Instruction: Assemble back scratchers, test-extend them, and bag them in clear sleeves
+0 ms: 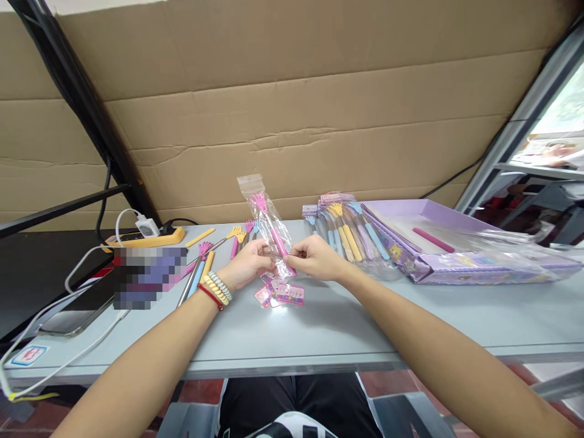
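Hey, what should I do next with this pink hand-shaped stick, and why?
I'd probably pick up a printed card with the right hand: the pink stick lies inside its clear bag, several cards lie loose just below, and the bagged sticks at right seem to show printed tops.

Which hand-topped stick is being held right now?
The pink stick in the clear bag, gripped by the left hand and right hand; the other sticks lie to either side.
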Motion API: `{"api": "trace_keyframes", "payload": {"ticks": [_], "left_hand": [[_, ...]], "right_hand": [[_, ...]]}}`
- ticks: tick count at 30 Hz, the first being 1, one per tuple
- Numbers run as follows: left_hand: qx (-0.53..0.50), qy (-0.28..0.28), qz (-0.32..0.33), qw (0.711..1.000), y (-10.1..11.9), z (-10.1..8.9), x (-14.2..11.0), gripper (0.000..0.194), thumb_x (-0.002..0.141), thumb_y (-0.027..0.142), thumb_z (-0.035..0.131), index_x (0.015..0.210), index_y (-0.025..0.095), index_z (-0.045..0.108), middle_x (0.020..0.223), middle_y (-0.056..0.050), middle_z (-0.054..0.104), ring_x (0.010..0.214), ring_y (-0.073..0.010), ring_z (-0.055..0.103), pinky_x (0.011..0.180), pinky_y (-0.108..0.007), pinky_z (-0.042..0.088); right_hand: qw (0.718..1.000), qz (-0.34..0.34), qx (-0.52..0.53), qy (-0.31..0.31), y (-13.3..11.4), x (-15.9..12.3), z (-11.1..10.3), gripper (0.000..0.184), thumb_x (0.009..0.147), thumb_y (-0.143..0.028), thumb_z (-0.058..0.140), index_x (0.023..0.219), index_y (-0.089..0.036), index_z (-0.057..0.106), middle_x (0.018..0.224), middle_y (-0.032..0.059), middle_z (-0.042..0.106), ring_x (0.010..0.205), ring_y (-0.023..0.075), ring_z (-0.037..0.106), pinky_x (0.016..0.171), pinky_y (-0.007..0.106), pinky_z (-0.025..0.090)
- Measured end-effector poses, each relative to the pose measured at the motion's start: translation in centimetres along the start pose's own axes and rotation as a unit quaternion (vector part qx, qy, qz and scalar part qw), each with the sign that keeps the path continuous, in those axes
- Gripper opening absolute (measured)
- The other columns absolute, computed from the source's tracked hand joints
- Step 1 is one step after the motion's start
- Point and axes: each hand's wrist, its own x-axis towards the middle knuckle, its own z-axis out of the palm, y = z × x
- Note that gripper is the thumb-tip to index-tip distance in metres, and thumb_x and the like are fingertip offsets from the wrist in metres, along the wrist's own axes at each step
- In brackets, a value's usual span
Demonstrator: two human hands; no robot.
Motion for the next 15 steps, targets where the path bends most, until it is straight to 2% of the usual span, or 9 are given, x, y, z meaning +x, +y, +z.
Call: {"api": "trace_keyframes", "payload": {"ticks": [5,10,15], "left_hand": [[0.022,-0.021,0.01,0.999,-0.33,-0.28,0.07,0.04,0.057,0.007,0.071,0.094,0.016,0.06,0.072,-0.001,0.065,0.061,-0.0126,0.06,0.06,-0.027,0.048],[0.03,-0.031,0.008,0.999,-0.35,-0.35,-0.05,0.036,0.06,0.013,0.077,0.09,0.016,0.058,0.076,-0.001,0.065,0.065,-0.0126,0.06,0.061,-0.026,0.048],[0.044,-0.039,0.021,0.998,-0.03,-0.15,-0.17,0.032,0.064,0.015,0.075,0.091,0.016,0.057,0.082,-0.002,0.063,0.07,-0.0127,0.061,0.062,-0.025,0.049]], "right_hand": [[1.0,0.017,-0.02,-0.004,-0.03,0.01,-0.03,0.03,0.073,-0.031,0.053,0.049,-0.015,0.049,0.044,-0.0047,0.037,0.045,0.0053,0.029,0.047,0.022,0.024],[0.999,0.027,-0.012,-0.032,-0.03,-0.02,-0.12,0.037,0.077,-0.044,0.056,0.054,-0.014,0.055,0.047,-0.0039,0.04,0.046,0.0057,0.032,0.046,0.022,0.023],[0.999,0.02,-0.011,-0.049,0.07,-0.08,-0.18,0.048,0.073,-0.058,0.059,0.055,-0.015,0.05,0.049,-0.0041,0.04,0.048,0.0056,0.032,0.047,0.022,0.023]]}}
